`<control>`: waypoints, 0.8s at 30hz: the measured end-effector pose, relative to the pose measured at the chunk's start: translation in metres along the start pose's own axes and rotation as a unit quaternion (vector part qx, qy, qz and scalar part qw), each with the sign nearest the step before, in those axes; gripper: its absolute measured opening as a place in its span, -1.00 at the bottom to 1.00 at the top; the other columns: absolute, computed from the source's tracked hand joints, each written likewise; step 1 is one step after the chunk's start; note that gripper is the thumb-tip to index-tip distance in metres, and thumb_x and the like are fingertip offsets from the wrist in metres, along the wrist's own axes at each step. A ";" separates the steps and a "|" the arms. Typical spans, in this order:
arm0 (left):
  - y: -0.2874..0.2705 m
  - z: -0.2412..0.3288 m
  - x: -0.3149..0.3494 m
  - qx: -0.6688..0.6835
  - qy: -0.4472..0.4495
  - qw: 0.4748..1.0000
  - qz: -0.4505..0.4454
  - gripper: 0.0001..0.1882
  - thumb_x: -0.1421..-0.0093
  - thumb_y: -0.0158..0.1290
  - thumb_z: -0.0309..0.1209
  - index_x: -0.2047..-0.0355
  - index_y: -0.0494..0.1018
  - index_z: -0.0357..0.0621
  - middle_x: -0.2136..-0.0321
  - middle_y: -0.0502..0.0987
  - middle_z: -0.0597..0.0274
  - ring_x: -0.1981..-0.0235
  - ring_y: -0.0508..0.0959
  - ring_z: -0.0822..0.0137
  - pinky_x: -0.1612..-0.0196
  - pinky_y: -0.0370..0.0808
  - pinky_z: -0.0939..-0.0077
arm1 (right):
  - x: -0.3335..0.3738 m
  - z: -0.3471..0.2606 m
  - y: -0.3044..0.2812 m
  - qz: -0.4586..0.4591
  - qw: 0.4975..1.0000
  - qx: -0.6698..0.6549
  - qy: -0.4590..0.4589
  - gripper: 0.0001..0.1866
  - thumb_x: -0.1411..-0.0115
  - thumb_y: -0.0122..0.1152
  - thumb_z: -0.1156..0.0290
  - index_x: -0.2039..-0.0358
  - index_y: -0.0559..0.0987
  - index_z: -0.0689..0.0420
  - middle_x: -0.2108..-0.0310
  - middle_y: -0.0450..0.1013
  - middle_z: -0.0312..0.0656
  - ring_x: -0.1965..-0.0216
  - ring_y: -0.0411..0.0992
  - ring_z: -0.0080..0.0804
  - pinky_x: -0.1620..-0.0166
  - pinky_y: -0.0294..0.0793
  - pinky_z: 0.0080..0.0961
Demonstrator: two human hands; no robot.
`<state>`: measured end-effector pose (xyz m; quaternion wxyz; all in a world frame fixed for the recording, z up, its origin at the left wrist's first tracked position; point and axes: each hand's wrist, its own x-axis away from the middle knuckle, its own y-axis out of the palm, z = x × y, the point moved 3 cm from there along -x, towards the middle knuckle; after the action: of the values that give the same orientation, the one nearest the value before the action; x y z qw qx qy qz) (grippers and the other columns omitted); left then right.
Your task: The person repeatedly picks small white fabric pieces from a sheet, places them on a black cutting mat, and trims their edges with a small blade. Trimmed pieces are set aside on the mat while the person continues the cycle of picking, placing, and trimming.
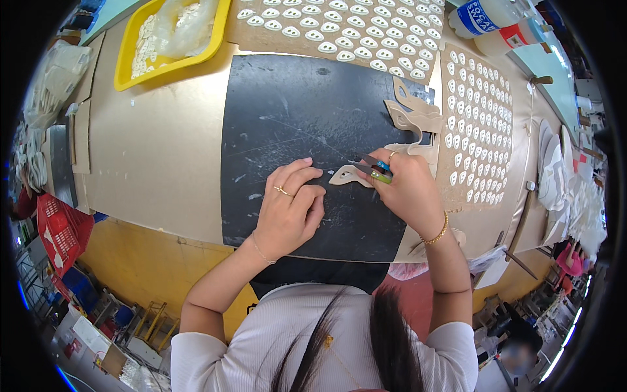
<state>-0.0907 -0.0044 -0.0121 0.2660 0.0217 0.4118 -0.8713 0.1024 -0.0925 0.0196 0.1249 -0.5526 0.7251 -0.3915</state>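
Note:
My right hand (410,189) grips a pointed two-armed tool (369,166) with dark tips and blue and green parts, perhaps snips or tweezers. Under its tips lies one end of a beige cut-out piece (344,174), with small dark spots on that end; my right fingers cover its other end. To the left, my left hand (290,206) rests on the black mat (281,111), fingers loosely bent and apart, nothing visible in them. A tiny white bit (331,172) sits between that hand and the piece. More curved beige cut-outs (415,117) overlap at the mat's right edge.
A yellow tray (122,73) with small white pieces and a plastic bag stands far left. Boards carrying rows of white oval pieces lie at the back (281,40) and right (480,124). Bottles (480,16) stand far right. A red basket (62,228) is at left, below table height.

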 end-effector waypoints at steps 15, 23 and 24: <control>0.004 0.004 -0.002 -0.059 0.024 0.998 -0.020 -0.62 0.03 0.25 -0.52 0.13 0.60 -0.09 0.02 0.48 0.14 -0.20 0.38 0.03 -0.16 0.36 0.02 | 0.002 -0.001 0.004 0.030 1.000 -0.004 -0.006 -0.85 -0.12 0.38 0.45 0.29 0.67 0.20 0.52 0.55 0.07 0.45 0.57 0.04 0.35 0.52 -0.20; 0.004 0.005 -0.001 -0.073 0.028 0.997 -0.024 -0.56 0.06 0.26 -0.51 0.08 0.60 -0.06 0.01 0.47 0.14 -0.20 0.37 0.03 -0.17 0.35 0.02 | 0.003 -0.001 0.005 0.039 0.999 0.003 -0.017 -0.85 -0.13 0.37 0.46 0.29 0.66 0.22 0.51 0.55 0.08 0.44 0.57 0.05 0.35 0.52 -0.19; 0.005 0.005 -0.001 -0.074 0.028 0.997 -0.026 -0.55 0.06 0.26 -0.50 0.07 0.60 -0.06 0.00 0.46 0.14 -0.20 0.37 0.03 -0.17 0.35 0.01 | 0.003 -0.001 0.005 0.040 0.999 0.002 -0.014 -0.85 -0.13 0.37 0.46 0.29 0.66 0.22 0.51 0.55 0.08 0.44 0.57 0.05 0.35 0.52 -0.19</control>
<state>-0.0869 -0.0098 -0.0121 0.2325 0.0155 0.4827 -0.8442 0.0976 -0.0942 0.0172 0.1519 -0.5287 0.7436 -0.3802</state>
